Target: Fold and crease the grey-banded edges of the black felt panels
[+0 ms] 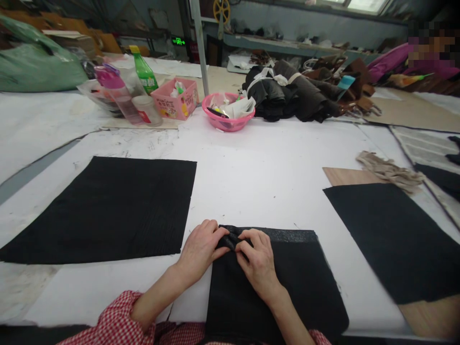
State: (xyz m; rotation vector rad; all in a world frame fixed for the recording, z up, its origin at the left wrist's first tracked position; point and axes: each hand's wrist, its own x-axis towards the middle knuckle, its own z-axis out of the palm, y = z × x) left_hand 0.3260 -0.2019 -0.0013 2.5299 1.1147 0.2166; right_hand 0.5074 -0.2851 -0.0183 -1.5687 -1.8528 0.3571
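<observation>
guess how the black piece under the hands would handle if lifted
The black piece is probably floppy, since its far edge bunches up between the left hand and right hand. It looks thin, so likely light for its size.

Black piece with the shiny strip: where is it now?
In the head view, the black piece lies at bottom centre, held near its far-left corner by the left hand and right hand.

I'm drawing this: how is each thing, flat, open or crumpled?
Middle black sheet: bunched, pinched by left hand and right hand
Left black sheet: flat
Right black sheet: flat
Green bottle: capped
Purple bottle: lid on
Pink box: open
Pink basin: holding things
Beige cloth: crumpled
Exit sign: lit
</observation>
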